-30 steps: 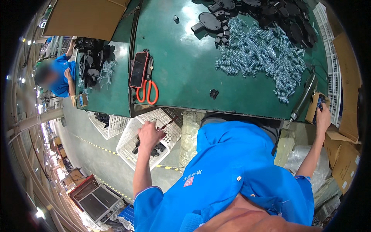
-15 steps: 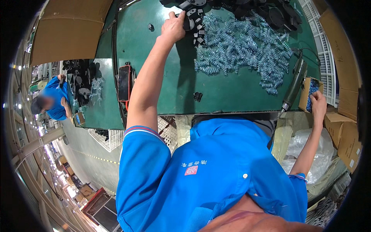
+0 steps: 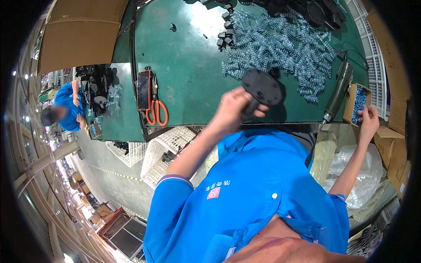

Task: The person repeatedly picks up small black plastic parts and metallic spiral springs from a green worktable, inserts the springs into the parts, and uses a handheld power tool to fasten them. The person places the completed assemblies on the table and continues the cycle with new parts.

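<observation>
My left hand [image 3: 234,109] grips a round black plastic disc part [image 3: 262,87] by its stem, holding it just above the near edge of the green workbench [image 3: 188,74]. My right hand [image 3: 367,118] reaches into a small cardboard box [image 3: 356,104] of blue screws at the bench's right corner, fingers curled at the box's edge. Whether it holds a screw is hidden. A large pile of shiny metal springs [image 3: 280,44] lies beyond the disc. More black parts [image 3: 307,11] are heaped at the far edge.
An electric screwdriver [image 3: 337,94] hangs by the bench's right side. Orange-handled scissors [image 3: 157,109] and a dark phone [image 3: 143,90] lie at left. A white crate [image 3: 169,151] sits below the bench. Another person in blue [image 3: 66,109] works at a further bench. Cardboard boxes [image 3: 392,144] stand right.
My left hand has come back from the far heap of black parts toward my body, now carrying a black disc. My right hand stays at the screw box.
</observation>
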Action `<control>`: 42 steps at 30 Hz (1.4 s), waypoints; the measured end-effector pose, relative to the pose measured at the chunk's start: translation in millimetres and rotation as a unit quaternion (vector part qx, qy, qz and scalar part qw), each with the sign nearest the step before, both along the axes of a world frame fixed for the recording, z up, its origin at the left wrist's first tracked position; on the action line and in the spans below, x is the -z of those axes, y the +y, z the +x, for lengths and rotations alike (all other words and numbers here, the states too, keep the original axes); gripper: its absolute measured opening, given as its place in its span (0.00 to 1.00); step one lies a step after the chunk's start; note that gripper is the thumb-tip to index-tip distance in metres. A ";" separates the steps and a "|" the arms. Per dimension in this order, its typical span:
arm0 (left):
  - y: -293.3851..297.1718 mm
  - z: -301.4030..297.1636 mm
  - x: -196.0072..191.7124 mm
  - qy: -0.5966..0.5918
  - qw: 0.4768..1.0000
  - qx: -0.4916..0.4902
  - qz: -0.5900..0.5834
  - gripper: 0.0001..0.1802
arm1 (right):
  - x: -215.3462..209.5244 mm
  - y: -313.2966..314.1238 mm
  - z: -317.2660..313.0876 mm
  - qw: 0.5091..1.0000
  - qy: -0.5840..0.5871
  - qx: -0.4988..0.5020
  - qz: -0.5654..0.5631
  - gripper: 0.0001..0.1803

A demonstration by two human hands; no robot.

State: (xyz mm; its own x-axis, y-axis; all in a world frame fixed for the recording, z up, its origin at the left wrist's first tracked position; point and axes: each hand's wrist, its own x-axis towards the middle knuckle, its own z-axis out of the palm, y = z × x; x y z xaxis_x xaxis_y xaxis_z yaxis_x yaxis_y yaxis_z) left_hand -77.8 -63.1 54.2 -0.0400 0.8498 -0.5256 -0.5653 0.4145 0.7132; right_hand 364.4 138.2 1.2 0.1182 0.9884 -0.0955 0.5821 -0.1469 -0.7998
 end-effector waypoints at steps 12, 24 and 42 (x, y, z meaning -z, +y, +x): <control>4.6 6.5 -9.0 0.640 0.682 0.346 0.071 0.18 | 3.4 -159.3 -70.2 0.955 0.218 -0.002 -0.199 0.12; 278.5 -125.7 73.6 0.851 0.444 0.126 0.250 0.12 | 3.0 -167.4 -105.7 0.954 0.237 0.086 -0.162 0.16; 120.0 20.9 20.5 0.434 0.824 0.229 0.283 0.10 | 19.7 -176.8 -123.2 0.935 0.322 0.077 -0.126 0.13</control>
State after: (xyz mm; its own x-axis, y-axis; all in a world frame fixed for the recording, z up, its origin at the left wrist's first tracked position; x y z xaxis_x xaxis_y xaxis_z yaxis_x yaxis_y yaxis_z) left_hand -57.0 56.9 33.7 0.2005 0.9795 0.0173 0.3838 -0.0948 0.9185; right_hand 241.2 -38.6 -18.5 0.0952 0.9009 -0.4235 -0.0526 -0.4203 -0.9059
